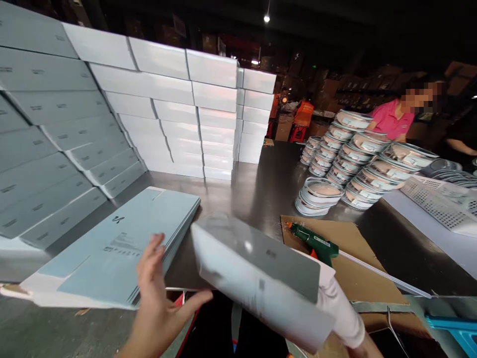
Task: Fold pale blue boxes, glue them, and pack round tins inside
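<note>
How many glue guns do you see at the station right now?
1: the green glue gun lying on the brown cardboard sheet, right of the tilted box. Others may be hidden behind the stacked containers.

a dark, shiny desk [249,194] spreads above a grey-green floor [22,330]; behind it, brown cartons [460,74] pile up in gloom, a red stool [297,133] stands farther back, and a small lamp [266,18] glows overhead.

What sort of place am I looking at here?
Probably a packing workshop or warehouse: pale boxes are stacked high on a metal-looking table, round lidded containers stand in piles, and a green glue gun lies on cardboard.
</note>
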`<state>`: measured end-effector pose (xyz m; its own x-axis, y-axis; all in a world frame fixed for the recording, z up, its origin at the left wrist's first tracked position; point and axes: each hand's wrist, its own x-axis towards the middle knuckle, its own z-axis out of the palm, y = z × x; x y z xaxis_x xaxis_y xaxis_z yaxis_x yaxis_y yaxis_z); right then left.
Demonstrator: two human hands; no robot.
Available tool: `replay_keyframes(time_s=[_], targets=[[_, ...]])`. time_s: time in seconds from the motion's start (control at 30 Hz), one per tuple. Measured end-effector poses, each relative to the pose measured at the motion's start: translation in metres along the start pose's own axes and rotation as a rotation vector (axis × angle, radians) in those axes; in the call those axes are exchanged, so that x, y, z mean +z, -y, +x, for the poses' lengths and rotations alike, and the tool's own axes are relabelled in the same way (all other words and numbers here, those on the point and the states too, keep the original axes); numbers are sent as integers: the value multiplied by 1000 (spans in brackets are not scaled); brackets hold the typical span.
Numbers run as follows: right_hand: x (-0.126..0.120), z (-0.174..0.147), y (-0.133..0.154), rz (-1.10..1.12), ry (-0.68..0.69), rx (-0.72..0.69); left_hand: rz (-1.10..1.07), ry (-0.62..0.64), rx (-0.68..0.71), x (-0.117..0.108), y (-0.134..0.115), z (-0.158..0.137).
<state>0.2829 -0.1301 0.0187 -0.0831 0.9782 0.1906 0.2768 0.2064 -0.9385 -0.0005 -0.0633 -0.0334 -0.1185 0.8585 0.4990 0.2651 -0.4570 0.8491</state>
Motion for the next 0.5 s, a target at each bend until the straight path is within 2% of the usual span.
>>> replay_keyframes(time_s=[0.03, 0.1, 0.13, 0.17, 0.2, 0.23, 0.3, 0.33, 0.37, 0.43, 0.5], targets=[[-5, 7, 11, -67, 70, -34, 118, 135, 135, -6, -9, 13], [-19, 23, 29, -203, 239, -92, 249, 506, 266, -16, -29, 40], [-28, 32, 34, -260, 294, -113, 242, 645, 244, -20, -37, 51], [-38, 44, 35, -329, 282, -114, 204, 704, 156, -24, -42, 59], [-51, 57, 33, -423, 207, -103, 141, 691, 41, -26, -43, 62], [-67, 72, 27, -534, 81, -87, 74, 613, -101, -28, -41, 62], [-102, 106, 7, -784, -295, -6, -47, 390, -366, -31, -30, 54], [-119, 122, -5, -841, -402, 31, -89, 328, -482, -32, -21, 47], [-135, 137, -18, -895, -479, 68, -149, 292, -563, -33, -13, 41], [-159, 161, -41, -957, -542, 131, -239, 264, -665, -31, 4, 30], [-170, 174, -58, -970, -560, 174, -297, 254, -661, -27, 17, 23]])
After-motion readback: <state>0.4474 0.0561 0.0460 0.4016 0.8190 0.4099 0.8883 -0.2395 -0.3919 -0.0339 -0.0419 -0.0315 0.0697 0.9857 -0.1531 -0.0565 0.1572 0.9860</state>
